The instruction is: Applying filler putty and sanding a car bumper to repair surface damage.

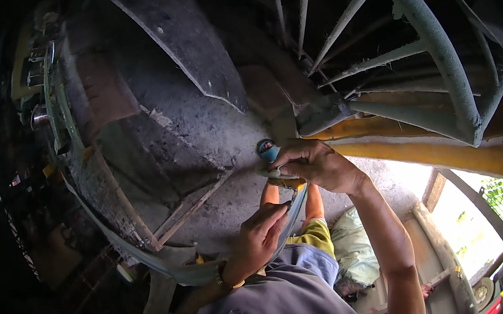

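My right hand (306, 164) pinches a small pale item (272, 173) at the centre, partly hidden by its fingers. A small yellow object (295, 183) with a metal part sits just below it, near a grey-green strap (296, 216) that runs down between my hands. My left hand (259, 235), lower, has closed fingers on something dark I cannot make out. Beyond the right hand is a blue item (268, 154), possibly a slipper on a foot. My bare legs (314, 202) show underneath.
A dusty metal frame with spokes (444, 78) and yellow beams (420, 153) stand at upper right, a dark sloping panel (174, 43) above. A filled pale sack (354, 250) lies by my legs. Wooden strips (195, 202) lie left. A bright opening (469, 221) is at right.
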{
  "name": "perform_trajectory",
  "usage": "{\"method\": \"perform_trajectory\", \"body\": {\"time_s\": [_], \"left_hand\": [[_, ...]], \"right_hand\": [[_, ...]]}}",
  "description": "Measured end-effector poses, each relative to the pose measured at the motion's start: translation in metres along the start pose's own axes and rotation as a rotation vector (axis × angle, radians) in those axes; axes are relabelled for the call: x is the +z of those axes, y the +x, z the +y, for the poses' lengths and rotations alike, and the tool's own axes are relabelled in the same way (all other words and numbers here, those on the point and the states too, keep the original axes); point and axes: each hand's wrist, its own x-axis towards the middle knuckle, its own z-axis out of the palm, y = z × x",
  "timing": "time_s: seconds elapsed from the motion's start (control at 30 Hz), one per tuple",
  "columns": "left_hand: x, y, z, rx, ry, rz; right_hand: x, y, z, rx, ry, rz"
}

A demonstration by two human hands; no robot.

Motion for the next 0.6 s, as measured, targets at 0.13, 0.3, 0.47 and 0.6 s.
{"method": "perform_trajectory", "body": {"time_s": [0.13,0.3,0.47,0.6], "left_hand": [[-0.002,-0.004,-0.003,0.009,0.046,0.028],[-0.002,-0.005,-0.001,0.004,-0.003,0.014],[0.002,-0.004,-0.004,-0.001,0.054,-0.003],[0.002,-0.011,-0.007,0.046,0.058,0.023]], "right_hand": [[-0.011,-0.030,-0.046,-0.235,0.003,-0.119],[-0.021,-0.047,-0.029,-0.107,-0.217,0.222],[-0.022,-0.002,0.054,0.083,-0.327,0.048],[-0.035,0.006,0.064,0.215,-0.455,0.133]]}}
